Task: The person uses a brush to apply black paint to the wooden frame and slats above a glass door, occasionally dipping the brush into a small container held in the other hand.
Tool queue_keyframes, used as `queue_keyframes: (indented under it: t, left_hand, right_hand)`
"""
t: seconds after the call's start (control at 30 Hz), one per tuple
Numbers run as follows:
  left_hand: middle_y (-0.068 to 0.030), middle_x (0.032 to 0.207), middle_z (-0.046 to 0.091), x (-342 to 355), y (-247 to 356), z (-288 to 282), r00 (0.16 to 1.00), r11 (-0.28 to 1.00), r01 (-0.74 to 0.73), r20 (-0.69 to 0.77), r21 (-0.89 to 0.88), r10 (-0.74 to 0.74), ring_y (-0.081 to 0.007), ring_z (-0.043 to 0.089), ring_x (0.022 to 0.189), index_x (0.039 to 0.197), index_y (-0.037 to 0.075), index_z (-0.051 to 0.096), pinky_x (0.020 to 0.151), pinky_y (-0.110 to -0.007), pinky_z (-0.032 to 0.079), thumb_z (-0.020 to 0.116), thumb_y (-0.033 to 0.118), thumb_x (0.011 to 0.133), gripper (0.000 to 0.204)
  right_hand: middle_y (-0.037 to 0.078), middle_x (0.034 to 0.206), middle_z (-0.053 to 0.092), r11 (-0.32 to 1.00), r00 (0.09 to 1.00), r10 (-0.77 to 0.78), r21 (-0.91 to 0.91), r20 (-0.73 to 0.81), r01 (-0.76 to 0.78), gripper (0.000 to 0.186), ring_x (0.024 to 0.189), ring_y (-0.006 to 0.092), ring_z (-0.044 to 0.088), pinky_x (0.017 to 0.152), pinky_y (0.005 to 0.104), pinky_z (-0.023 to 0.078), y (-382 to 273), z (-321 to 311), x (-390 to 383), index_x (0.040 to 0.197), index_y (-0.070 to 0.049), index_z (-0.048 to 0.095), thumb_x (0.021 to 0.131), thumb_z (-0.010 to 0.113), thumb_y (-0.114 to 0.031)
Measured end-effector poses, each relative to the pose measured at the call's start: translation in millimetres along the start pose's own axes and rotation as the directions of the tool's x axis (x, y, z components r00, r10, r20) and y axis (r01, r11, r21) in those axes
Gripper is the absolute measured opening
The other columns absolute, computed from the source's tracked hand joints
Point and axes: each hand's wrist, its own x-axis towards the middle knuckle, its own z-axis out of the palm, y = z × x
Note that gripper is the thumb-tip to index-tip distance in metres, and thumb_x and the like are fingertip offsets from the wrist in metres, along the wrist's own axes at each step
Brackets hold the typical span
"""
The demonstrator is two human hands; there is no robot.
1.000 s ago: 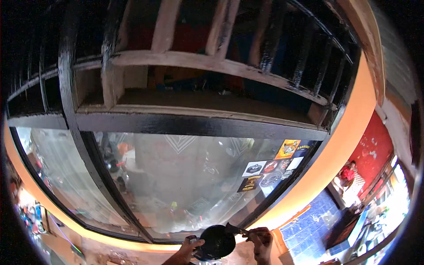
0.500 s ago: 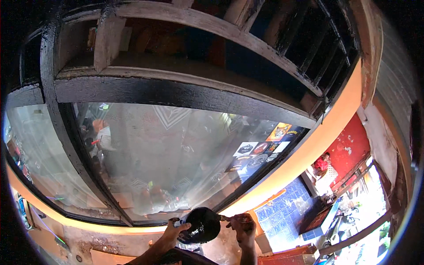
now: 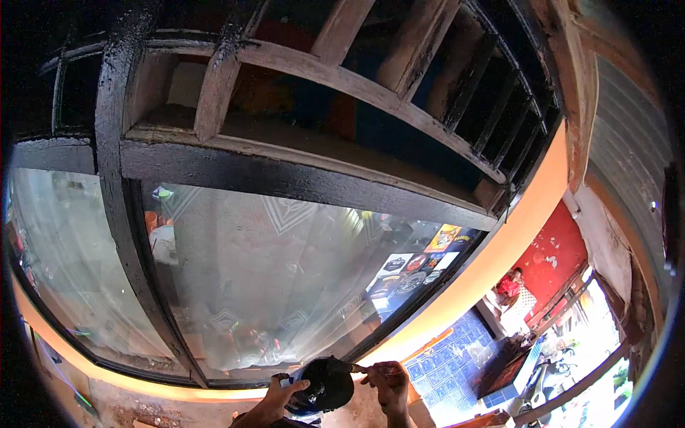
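Note:
At the bottom of the picture my left hand (image 3: pixel 277 401) grips a round, dark paint can (image 3: pixel 325 386) by its left side, thumb over the rim. Glossy black paint shows inside it. My right hand (image 3: pixel 389 387), just right of the can, is closed on the handle of a paintbrush (image 3: pixel 357 369). The brush's head lies at the can's right rim; its bristles blend into the dark paint. Above both hands stands a window with a frame (image 3: pixel 307 182) partly coated in black, its upper bars showing bare wood.
Stickers (image 3: pixel 414 264) cover the lower right of the glass pane (image 3: pixel 242 278). An orange wall edge (image 3: pixel 457 278) curves along the window's right side. Beyond it are blue tiles (image 3: pixel 449 357), a red wall (image 3: pixel 549 246) and a person (image 3: pixel 509 287) in red.
The view has tilted upward and shifted, so the window, my hands and the can sit lower in the picture. Both holds are unchanged, and the brush stays at the can's right rim.

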Motion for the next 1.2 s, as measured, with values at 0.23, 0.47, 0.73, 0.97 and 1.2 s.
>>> queue_keyframes:
  t: [0.23,0.47,0.73,0.97,1.2]
  left_hand:
    - [-0.0227,0.119,0.046,-1.9,-0.9,-4.7,0.999,0.995,0.021,0.023,0.101,-0.023,-0.0334,0.056,0.109,0.13,-0.004,0.029,0.091,-0.046,0.051,0.081,0.023,0.071,0.083]
    - [-0.0127,0.099,0.063,18.7,-38.9,-36.3,0.7,0.561,-0.715,0.431,0.418,0.57,-0.029,0.063,0.083,0.124,0.015,0.055,0.076,-0.042,0.053,0.069,0.02,0.085,0.042]
    - [-0.0126,0.103,0.065,33.3,-23.0,-22.2,0.969,0.932,-0.232,0.151,0.277,0.197,-0.0299,0.061,0.094,0.124,0.013,0.057,0.089,-0.038,0.048,0.058,0.015,0.091,0.032]
    - [-0.012,0.104,0.065,22.8,-9.2,-5.9,0.974,0.944,-0.212,0.131,0.252,0.184,-0.0292,0.061,0.094,0.122,0.013,0.059,0.09,-0.038,0.048,0.059,0.018,0.091,0.031]
    - [-0.0114,0.106,0.065,22.3,-9.9,-0.5,0.977,0.95,-0.201,0.117,0.24,0.177,-0.0285,0.061,0.094,0.12,0.013,0.06,0.09,-0.039,0.047,0.059,0.022,0.091,0.03]
  right_hand:
    - [0.015,0.082,0.068,0.999,1.0,0.012,-0.05,-0.017,-0.013,0.018,0.066,0.0191,0.065,0.059,0.0288,0.049,3.0,-5.0,4.2,0.098,0.003,0.058,0.085,0.068,-0.003]
    - [0.013,0.08,0.069,0.999,0.999,0.048,0.007,0.009,-0.048,0.018,0.067,0.0136,0.06,0.06,0.0265,0.047,2.9,5.6,6.3,0.099,0.001,0.058,0.085,0.069,-0.003]
    - [0.01,0.085,0.068,0.993,0.998,-0.005,0.118,-0.069,0.013,0.024,0.066,0.0137,0.06,0.06,0.0272,0.049,-4.3,10.1,18.7,0.1,0.001,0.058,0.081,0.073,-0.001]
    - [0.013,0.09,0.066,0.988,0.991,-0.134,0.08,0.025,0.132,0.022,0.074,0.0215,0.068,0.064,0.0324,0.055,4.9,-2.3,21.6,0.107,0.003,0.055,0.087,0.064,-0.001]
    - [0.012,0.087,0.067,0.978,0.99,-0.127,0.174,0.056,0.116,0.023,0.072,0.02,0.067,0.065,0.0313,0.055,20.4,-16.1,22.8,0.103,0.004,0.056,0.085,0.069,-0.002]
